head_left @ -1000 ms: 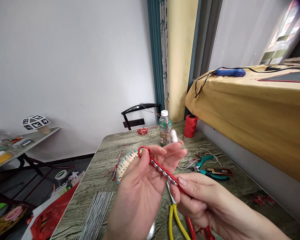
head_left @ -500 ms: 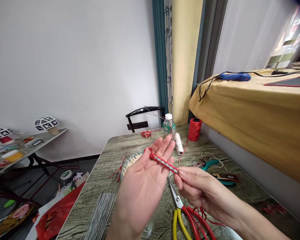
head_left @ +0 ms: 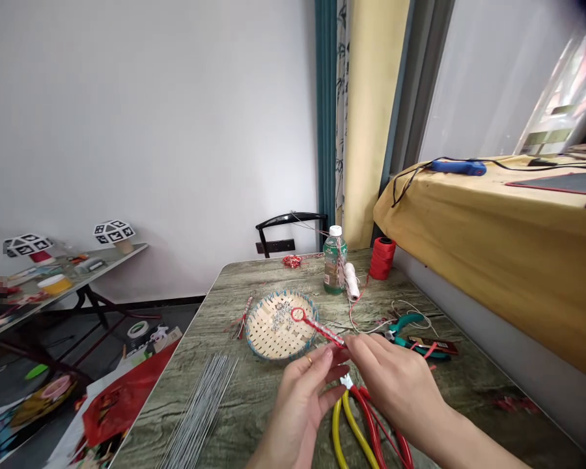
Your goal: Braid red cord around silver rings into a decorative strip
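Observation:
A red braided cord bracelet [head_left: 325, 331] with silvery beads along its middle and a round loop at its far end points up and left over the woven basket [head_left: 268, 335]. My right hand [head_left: 395, 374] pinches the near part between thumb and fingers. Just below, my left hand [head_left: 305, 387] has its thumb and forefinger brought together at the bracelet's near end, partly hidden by the right fingers; its other fingers are curled loosely. Under the hands lie pliers [head_left: 356, 423] with yellow and red handles, beside loose red cord. Small silvery beads rest in the basket.
A bundle of thin metal wires [head_left: 200, 413] lies at the left. Behind stand a green-labelled bottle [head_left: 334, 267], a white thread spool [head_left: 351, 283] and a red cord spool [head_left: 383, 259]. Teal-handled cutters [head_left: 405, 326] lie right. A yellow-draped surface [head_left: 469, 241] rises at the right.
My left hand has drawn back from under the bracelet and turned, its fingers now curled at the near end. The basket shows fully. The right hand still holds the bracelet.

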Tool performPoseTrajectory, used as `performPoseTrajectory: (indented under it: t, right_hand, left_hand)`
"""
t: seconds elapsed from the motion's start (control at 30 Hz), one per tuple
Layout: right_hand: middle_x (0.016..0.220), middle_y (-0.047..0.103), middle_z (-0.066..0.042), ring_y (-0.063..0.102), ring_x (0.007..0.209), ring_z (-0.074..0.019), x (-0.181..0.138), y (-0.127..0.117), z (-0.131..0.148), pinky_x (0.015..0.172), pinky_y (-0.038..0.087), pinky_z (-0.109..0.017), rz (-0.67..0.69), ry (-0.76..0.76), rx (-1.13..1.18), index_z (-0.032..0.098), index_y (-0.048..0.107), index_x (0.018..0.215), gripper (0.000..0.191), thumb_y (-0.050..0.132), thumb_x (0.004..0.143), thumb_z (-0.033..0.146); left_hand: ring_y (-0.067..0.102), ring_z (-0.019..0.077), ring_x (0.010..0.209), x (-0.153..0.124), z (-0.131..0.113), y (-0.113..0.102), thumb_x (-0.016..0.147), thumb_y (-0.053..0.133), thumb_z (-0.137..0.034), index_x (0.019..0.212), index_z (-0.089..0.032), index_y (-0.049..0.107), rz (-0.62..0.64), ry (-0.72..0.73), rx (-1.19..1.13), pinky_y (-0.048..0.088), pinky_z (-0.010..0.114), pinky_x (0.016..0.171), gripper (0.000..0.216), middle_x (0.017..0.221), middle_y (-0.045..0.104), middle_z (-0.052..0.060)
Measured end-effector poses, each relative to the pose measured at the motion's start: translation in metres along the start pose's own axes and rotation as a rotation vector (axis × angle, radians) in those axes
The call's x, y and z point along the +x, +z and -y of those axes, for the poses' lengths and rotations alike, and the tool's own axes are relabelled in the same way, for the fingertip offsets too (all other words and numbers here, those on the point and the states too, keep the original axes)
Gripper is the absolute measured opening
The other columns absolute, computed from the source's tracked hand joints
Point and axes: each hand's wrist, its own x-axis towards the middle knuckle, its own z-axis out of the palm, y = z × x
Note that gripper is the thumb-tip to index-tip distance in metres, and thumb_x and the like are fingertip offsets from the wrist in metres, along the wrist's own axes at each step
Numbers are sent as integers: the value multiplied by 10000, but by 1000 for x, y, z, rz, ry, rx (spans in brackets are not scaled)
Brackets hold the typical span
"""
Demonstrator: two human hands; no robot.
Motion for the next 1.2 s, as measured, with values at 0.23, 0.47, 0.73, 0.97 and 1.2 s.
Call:
performPoseTrajectory:
  t: [0.23,0.47,0.73,0.97,1.2]
  right_hand:
    - [595,549,-22,488,524,-166,-34,-9,30,459,289,-264,3,-105,-62,161,557,794,258,321,898,147]
    - [706,663,-53,619,591,-170,-69,-35,64,507,438,-239,181,168,258,183,582,949,232,366,890,242]
    - [627,666,-25,596,510,-142,-108,-53,100,475,418,-201,261,384,522,208,614,823,271,374,896,311]
    - [608,584,-19,501,527,-109,-121,-66,121,501,353,-199,385,435,602,155,586,755,376,291,927,313]
    - [541,545,-14,460,465,-98,-130,-75,128,469,314,-207,215,324,450,148,550,675,348,315,918,226]
  left_hand:
    - [604,193,926,-34,8,-7,762,613,-224,876,-149,697,-70,139,5,440,267,779,161,936,693,84]
    - [644,185,803,-79,21,-15,690,672,-174,833,-137,711,-138,43,27,466,251,705,152,826,717,92]
    - [650,191,740,-111,52,-22,675,694,-249,729,-147,732,-170,132,95,478,247,660,121,760,729,85]
    - [655,159,725,-129,61,-19,678,680,-178,655,-156,721,-209,238,-20,492,236,702,52,724,727,41]
    - [642,150,677,-134,69,-19,678,674,-172,636,-176,712,-266,328,13,472,232,645,57,690,718,17]
